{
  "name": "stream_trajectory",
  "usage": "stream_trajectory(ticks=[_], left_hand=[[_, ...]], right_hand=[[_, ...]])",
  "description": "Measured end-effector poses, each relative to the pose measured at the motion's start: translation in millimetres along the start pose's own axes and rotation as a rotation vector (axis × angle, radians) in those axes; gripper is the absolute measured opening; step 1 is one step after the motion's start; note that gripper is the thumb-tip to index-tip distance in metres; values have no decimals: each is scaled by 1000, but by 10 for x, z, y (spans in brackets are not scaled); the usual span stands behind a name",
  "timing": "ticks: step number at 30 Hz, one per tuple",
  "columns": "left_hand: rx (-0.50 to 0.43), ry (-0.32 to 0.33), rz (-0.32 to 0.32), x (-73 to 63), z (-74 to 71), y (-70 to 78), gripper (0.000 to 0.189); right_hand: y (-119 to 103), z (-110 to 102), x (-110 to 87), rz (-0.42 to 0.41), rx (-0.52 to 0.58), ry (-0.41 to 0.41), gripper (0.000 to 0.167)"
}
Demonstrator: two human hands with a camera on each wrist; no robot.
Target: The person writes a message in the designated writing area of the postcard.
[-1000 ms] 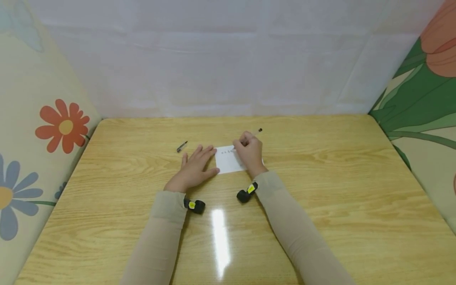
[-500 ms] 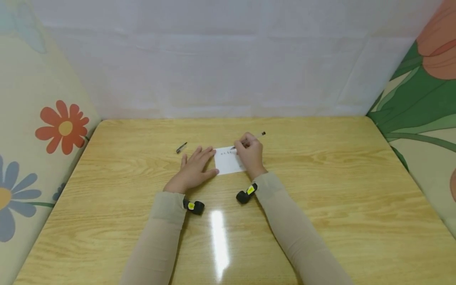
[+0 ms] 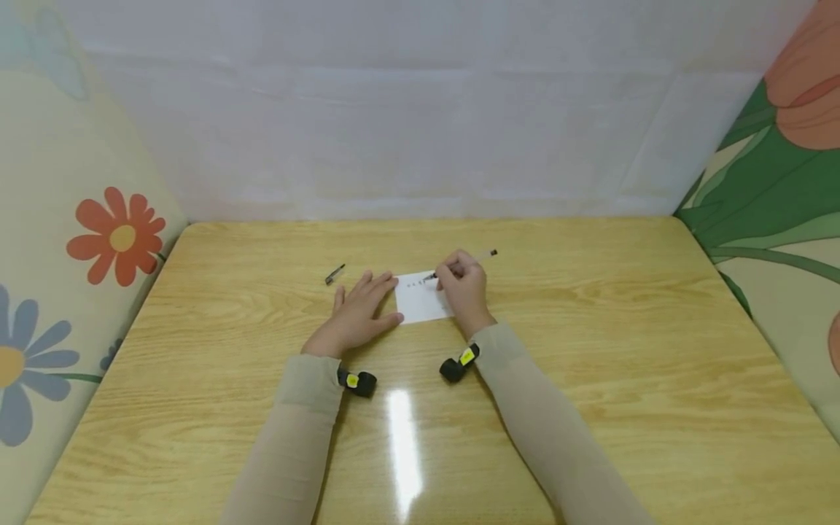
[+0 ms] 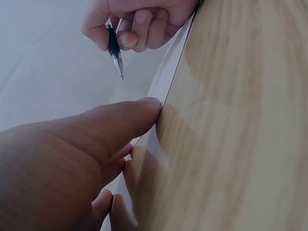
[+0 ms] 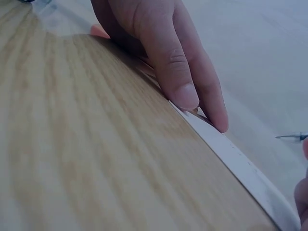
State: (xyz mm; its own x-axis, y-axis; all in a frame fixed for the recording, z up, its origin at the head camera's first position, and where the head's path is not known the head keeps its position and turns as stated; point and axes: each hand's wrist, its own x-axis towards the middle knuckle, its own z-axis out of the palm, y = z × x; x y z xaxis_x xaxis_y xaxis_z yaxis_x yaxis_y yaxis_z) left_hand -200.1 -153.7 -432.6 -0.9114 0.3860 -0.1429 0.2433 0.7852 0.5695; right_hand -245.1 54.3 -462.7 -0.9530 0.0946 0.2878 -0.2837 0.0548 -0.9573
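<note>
A small white sheet of paper [image 3: 420, 305] lies on the table, a short row of dark handwritten marks near its upper edge. My left hand [image 3: 356, 312] rests flat at the sheet's left side, thumb and fingertips on its edge. In my right hand [image 3: 464, 290] is a clear-barrelled pen [image 3: 488, 255] with a black end, pinched between thumb and fingers over the paper's right part. The left wrist view shows the pen's black grip [image 4: 114, 45] and metal point directed down toward the sheet. Part of the paper is hidden under the right hand.
A pen cap [image 3: 335, 274] with a dark clip lies on the wooden table [image 3: 623, 350], left of the paper and beyond the left hand. A white cloth [image 3: 420, 131] hangs behind the table, and flower-patterned panels [image 3: 118, 237] flank it.
The right hand has shifted slightly right and toward the body, and the pen's black end has swung right and lower. The left hand keeps its place on the paper's edge.
</note>
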Motion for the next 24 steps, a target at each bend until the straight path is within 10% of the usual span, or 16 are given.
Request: stream_trajectory(ticks=[24], left_hand=[[3, 4, -3, -16, 8, -24, 72]], right_hand=[[-95, -175, -271, 81, 86, -81, 16]])
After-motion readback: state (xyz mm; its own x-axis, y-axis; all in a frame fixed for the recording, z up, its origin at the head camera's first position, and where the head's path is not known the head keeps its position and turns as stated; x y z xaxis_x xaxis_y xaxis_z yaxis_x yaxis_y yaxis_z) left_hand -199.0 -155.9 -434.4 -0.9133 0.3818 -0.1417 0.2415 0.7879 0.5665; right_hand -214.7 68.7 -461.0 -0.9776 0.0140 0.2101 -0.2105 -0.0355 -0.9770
